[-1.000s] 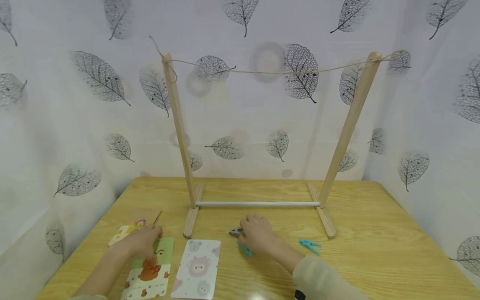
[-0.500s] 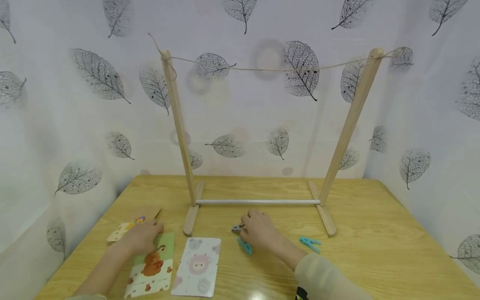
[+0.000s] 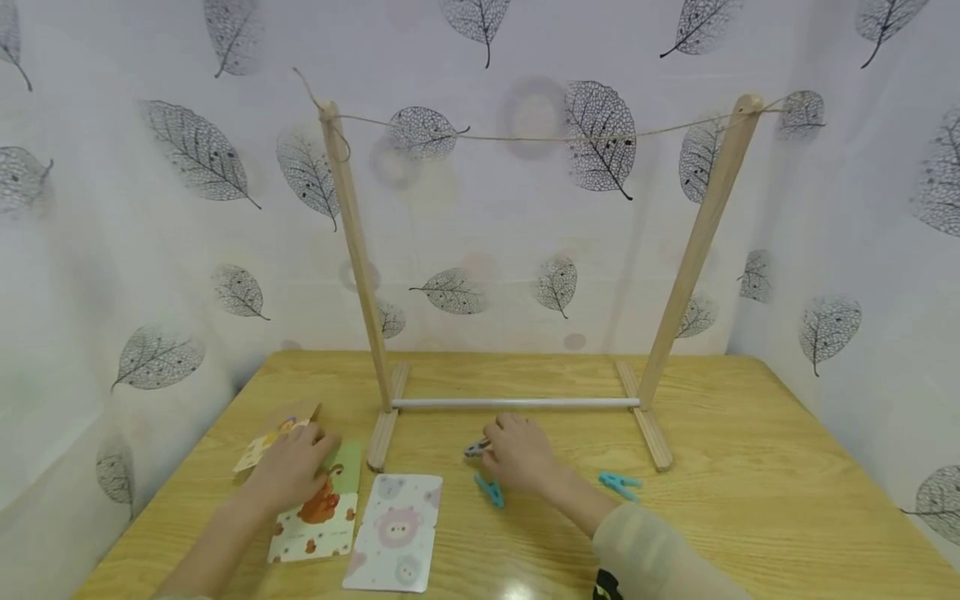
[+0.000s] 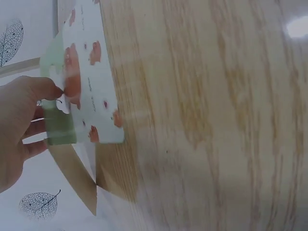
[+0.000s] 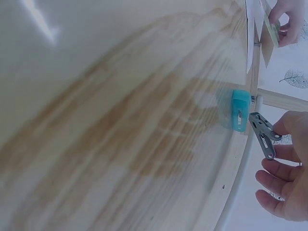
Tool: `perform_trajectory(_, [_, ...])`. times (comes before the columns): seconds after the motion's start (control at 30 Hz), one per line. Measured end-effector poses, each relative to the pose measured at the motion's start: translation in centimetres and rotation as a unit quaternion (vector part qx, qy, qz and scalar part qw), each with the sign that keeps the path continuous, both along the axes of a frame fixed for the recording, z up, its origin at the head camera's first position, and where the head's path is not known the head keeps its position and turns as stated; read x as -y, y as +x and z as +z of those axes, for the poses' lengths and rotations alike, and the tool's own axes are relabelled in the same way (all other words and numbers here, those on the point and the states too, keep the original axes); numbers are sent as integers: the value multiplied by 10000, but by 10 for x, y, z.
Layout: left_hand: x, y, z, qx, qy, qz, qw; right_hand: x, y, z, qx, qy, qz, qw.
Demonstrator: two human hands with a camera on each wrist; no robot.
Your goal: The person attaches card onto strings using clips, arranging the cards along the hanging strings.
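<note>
My left hand pinches a green-and-white card with a reddish-brown animal print; in the left wrist view the thumb lies on the card's front, fingers behind. Beyond that hand are a yellowish card and a brown card; I cannot tell whether it also holds these. My right hand holds a grey clothes peg by its handle end, between thumb and index finger. Just in front of this hand lies a teal clothes peg. A white card with a pink animal lies between the hands.
A wooden stand rises behind the hands, with a left post, a right post and a white crossbar. Thin twine spans the post tops. Another teal peg lies on the table to the right.
My left hand has shifted right and away from me, bringing the green-and-white card along; the yellowish card has tilted and moved too. My right hand with the grey peg has barely moved.
</note>
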State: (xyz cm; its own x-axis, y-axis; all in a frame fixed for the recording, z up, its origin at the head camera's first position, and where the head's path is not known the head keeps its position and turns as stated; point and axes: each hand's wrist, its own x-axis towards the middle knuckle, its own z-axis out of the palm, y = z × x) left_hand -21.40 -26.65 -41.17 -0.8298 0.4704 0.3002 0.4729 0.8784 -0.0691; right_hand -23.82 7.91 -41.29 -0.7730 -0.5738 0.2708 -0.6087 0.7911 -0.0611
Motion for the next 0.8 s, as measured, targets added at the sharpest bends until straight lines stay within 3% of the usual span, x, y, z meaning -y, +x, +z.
perform_trajectory(0.2, [-7, -1, 3, -685, 49, 151, 9975, -2, -1, 0, -50, -92, 51, 9999])
perform_trajectory(0.37, [-11, -4, 3, -1396, 343, -196, 9894, -3, 0, 0, -52, -157, 35, 9999])
perform_trajectory(0.47, [-12, -8, 3, -1890, 606, -606, 9782, -4, 0, 2, -116, -254, 5, 9996])
perform_trajectory(0.6, [-15, -11, 6, -2467, 978, -1122, 9576, -6, -1, 5, -360, -424, 20, 9985])
perform_trajectory(0.73, [-19, -11, 14, -2943, 1066, -1324, 9405, -7, -3, 8, -692, -486, 82, 9964])
perform_trajectory(0.8, [-22, -10, 20, -3099, 1014, -1366, 9354, -8, -4, 9, -802, -490, 85, 9955])
